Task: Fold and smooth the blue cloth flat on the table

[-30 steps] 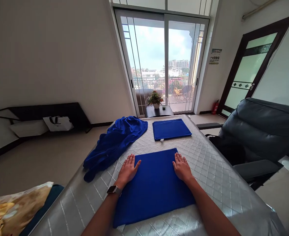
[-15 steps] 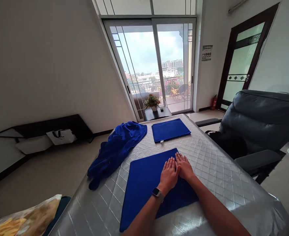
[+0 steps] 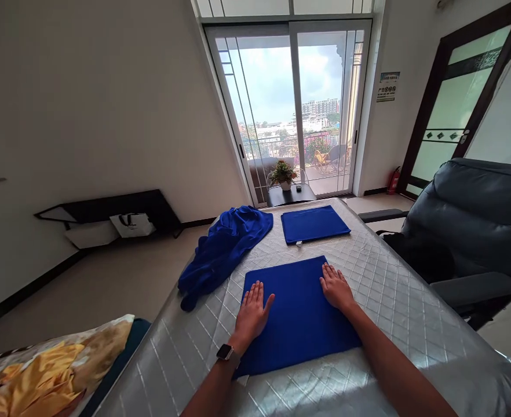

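Observation:
A blue folded cloth point(image 3: 296, 324) lies flat in front of me on a silver quilted mattress point(image 3: 181, 359). My left hand point(image 3: 252, 311) rests on the cloth's left side, fingers stretched out and thumb apart. On its far right edge, my right hand point(image 3: 336, 286) lies flat with the fingers extended. Neither hand grips anything. Farther back sits a second folded blue cloth point(image 3: 315, 225), a small white tag at its near edge. A crumpled blue cloth point(image 3: 227, 249) is heaped along the mattress's left edge.
An armchair point(image 3: 481, 214) stands close on the right. Past the far end is a small table with a potted plant point(image 3: 284, 174), before sliding glass doors. Patterned bedding point(image 3: 55, 370) is at the lower left. A low black bench point(image 3: 120, 202) holding bags stands along the left wall.
My left hand has slid left across the folded cloth, away from my right hand, which stays near the right edge. The hands were side by side before. The view has shifted slightly left.

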